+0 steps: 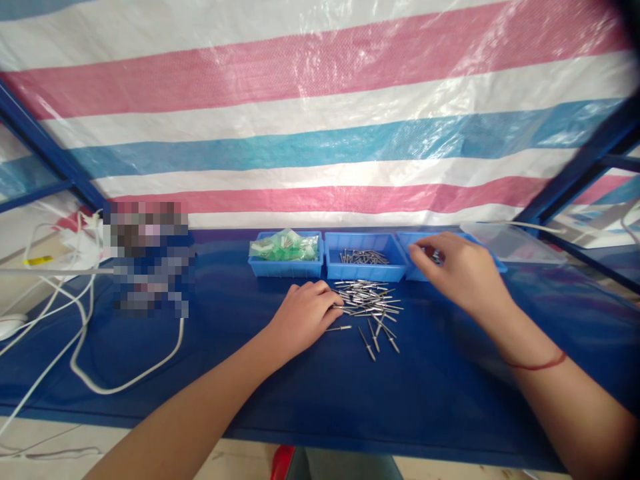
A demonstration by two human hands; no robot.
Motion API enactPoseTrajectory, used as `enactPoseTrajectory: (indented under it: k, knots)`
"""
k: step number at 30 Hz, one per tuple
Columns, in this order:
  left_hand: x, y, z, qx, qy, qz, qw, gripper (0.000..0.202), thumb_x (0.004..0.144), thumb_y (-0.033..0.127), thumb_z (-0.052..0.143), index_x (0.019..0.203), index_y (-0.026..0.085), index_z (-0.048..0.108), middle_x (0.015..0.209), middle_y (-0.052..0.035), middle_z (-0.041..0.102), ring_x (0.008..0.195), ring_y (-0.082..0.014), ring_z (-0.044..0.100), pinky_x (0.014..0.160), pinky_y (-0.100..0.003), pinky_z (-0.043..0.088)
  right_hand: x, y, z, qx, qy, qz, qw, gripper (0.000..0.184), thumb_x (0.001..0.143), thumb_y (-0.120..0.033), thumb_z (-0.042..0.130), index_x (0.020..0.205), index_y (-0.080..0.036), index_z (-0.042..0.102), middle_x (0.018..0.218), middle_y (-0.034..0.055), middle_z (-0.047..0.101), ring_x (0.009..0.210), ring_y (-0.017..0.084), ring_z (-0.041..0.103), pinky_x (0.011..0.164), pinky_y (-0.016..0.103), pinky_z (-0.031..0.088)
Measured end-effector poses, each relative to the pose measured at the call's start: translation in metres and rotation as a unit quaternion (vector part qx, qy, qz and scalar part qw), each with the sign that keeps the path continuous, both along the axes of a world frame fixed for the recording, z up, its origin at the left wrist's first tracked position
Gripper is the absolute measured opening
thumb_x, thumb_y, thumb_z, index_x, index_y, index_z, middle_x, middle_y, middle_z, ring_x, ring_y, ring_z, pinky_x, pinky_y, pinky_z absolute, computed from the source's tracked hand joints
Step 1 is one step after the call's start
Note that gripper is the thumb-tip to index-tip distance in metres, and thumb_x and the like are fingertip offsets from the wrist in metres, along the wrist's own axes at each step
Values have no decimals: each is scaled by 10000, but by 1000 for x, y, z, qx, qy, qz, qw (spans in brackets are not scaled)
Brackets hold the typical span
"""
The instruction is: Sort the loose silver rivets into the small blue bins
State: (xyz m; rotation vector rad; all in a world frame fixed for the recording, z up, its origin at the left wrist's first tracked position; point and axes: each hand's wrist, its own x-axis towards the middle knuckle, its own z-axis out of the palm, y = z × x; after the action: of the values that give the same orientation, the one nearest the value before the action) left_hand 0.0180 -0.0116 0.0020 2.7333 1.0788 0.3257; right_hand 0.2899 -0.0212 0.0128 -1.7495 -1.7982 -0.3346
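A loose pile of silver pop rivets (367, 298) lies on the blue tabletop, with several strays in front of it. At the pile's left edge is my left hand (307, 313), its fingers curled and its thumb and forefinger closed around rivet ends. My right hand (457, 270) hovers over the front of the right blue bin (413, 272), thumb and forefinger brought together in a ring. Whatever is between those fingertips, if anything, is too small to make out. Through the ring, small metal pieces show in that bin; my hand hides the rest.
More rivets lie in the middle blue bin (367, 272). Green plastic bags fill the left blue bin (285, 269). White cables (83, 320) loop across the left of the table (400, 407). A clear plastic sheet (515, 243) lies at the back right, before a striped tarp (320, 157).
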Motion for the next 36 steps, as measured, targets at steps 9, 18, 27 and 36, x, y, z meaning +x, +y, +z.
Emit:
enactPoseTrajectory:
  k: [9, 18, 27, 36]
  knots:
    - [0, 3, -1, -4, -50, 7, 999, 215, 943, 325, 470, 973, 236, 663, 997, -24, 648, 913, -180, 589, 751, -305, 395, -53, -18, -1, -138, 74, 344, 926, 168, 882, -311, 539, 881, -202, 667, 844, 58, 644, 732, 169, 616, 652, 289, 479]
    - [3, 2, -1, -88, -209, 8, 974, 164, 892, 310, 546, 903, 198, 666, 884, -19, 664, 809, -146, 609, 741, -248, 446, -63, -18, -9, -166, 129, 375, 903, 143, 889, -211, 511, 871, -188, 650, 822, 47, 605, 674, 136, 579, 602, 263, 449]
    - [9, -2, -2, -177, -330, 69, 925, 145, 852, 315, 588, 888, 183, 638, 838, -3, 678, 749, -134, 601, 667, -235, 428, -71, -20, -9, -168, 210, 360, 893, 154, 879, -273, 542, 819, -184, 652, 727, 10, 565, 578, 107, 502, 543, 238, 409]
    - [11, -2, -4, -206, -335, 74, 917, 161, 852, 299, 578, 916, 167, 642, 840, -18, 671, 752, -139, 599, 662, -229, 426, -70, -17, -11, -147, 384, 297, 862, 185, 820, -365, 625, 793, -183, 637, 748, 26, 604, 644, 138, 528, 588, 278, 424]
